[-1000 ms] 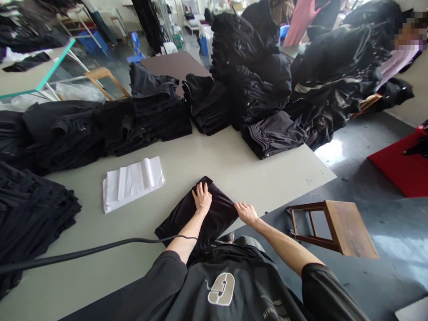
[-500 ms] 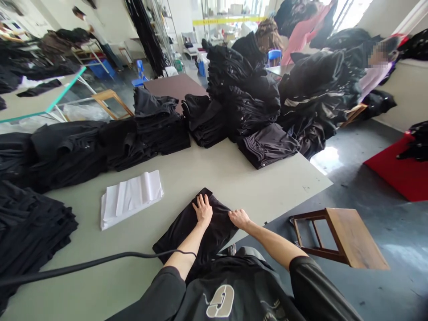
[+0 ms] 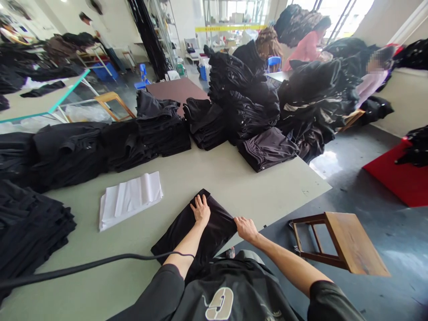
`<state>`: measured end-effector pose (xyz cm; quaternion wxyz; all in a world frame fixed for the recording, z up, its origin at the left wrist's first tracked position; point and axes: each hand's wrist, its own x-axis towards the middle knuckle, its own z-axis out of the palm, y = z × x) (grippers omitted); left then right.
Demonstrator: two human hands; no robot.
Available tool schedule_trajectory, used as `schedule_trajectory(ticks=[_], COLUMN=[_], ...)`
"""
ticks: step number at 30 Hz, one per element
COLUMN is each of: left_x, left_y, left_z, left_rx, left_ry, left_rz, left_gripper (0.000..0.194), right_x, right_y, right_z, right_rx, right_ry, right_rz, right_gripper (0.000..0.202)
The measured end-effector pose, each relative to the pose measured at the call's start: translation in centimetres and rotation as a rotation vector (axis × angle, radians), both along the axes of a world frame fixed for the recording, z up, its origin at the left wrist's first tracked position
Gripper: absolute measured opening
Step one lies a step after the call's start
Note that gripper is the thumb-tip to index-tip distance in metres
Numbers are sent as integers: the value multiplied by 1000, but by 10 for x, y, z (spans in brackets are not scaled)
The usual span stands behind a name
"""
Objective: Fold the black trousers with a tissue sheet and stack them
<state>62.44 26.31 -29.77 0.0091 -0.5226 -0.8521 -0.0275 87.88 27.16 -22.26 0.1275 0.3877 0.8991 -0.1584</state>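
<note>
A folded black garment [image 3: 219, 227] lies at the front of the pale table, one corner pointing away from me. My left hand [image 3: 201, 210] rests flat on its upper part with the fingers spread. At the garment's right corner, my right hand [image 3: 246, 228] is closed with the fingertips pinching the cloth edge. Part of the garment is hidden under my left forearm and by my shirt. Left of it on the table is a stack of white paper sheets [image 3: 130, 200].
Piles of folded black clothes [image 3: 80, 151] line the table's far side, with another pile [image 3: 30, 223] at the left. A dark cord [image 3: 83, 266] crosses above the table by my left forearm. A wooden stool [image 3: 356, 243] stands at the right. Other people work beyond.
My right hand has shifted slightly right and nearer to me, drawing the garment's corner outward; the cloth there looks flatter. My left hand stays almost in place.
</note>
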Motion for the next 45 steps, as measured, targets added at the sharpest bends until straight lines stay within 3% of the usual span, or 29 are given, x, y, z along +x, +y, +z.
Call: schedule_trajectory(ticks=[4, 9, 12, 14, 16, 21, 31, 36, 41, 45], left_x=[2, 19, 46, 64, 76, 72, 65, 64, 63, 67], left_y=[2, 8, 4, -3, -11, -13, -5, -5, -1, -22], left_z=[3, 21, 26, 21, 12, -8, -8, 0, 20, 35], left_rx=[-32, -11, 93, 117, 90, 29, -52, -85, -133, -48], left_ry=[-4, 5, -51, -136, -201, -208, -218, -266, -358, -363], left_rz=[-10, 24, -192, -383, -440, -368, -337, -347, -350, -332], left_gripper=[65, 62, 58, 55, 53, 57, 63, 64, 65, 63], right_x=[-3, -19, -24, -21, -15, 2, 19, 14, 17, 17], right_y=[-1, 11, 19, 22, 22, 15, -6, -5, -4, 15], right_z=[-2, -12, -16, -17, -18, -17, -11, -9, -2, 14], right_rx=[-8, -3, 7, 17, 26, 33, 2, -21, -93, -45], right_ry=[0, -53, -69, -83, -94, -88, -9, 0, -2, -1], right_rz=[-2, 45, 35, 20, 7, -3, -4, 21, 37, 65], right_gripper=[27, 28, 28, 29, 30, 29, 29, 33, 43, 32])
